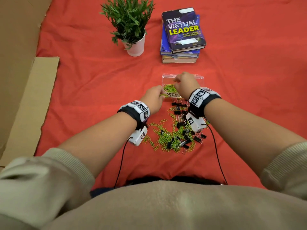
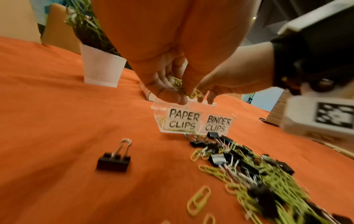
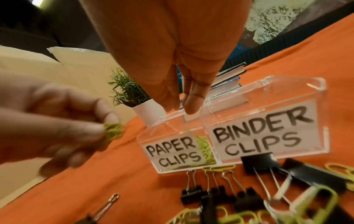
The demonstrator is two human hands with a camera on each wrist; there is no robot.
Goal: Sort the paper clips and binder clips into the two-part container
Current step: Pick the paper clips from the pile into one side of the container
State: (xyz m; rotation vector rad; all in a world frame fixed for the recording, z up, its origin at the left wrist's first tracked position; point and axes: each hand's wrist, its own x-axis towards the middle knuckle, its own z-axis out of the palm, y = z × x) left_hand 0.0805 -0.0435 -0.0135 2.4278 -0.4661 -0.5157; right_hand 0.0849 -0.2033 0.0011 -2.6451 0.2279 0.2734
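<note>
Over an orange-red cloth (image 1: 99, 80), you are working at the clear two-part container (image 3: 323, 121) — green paper clips (image 3: 204, 147) lying in its left compartment. Your right hand (image 1: 186, 83) is hovering above it, fingers straight down and empty; your left hand (image 1: 153, 98) is pinching a green paper-clip bunch (image 3: 113, 134) just beside it.

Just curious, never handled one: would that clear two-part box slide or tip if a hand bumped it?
Probably slides: the clear box looks like thin, light plastic. Its binder side appears empty, so little weight anchors it. The right hand touches its lid, perhaps steadying it; the wide base should resist tipping.
</note>
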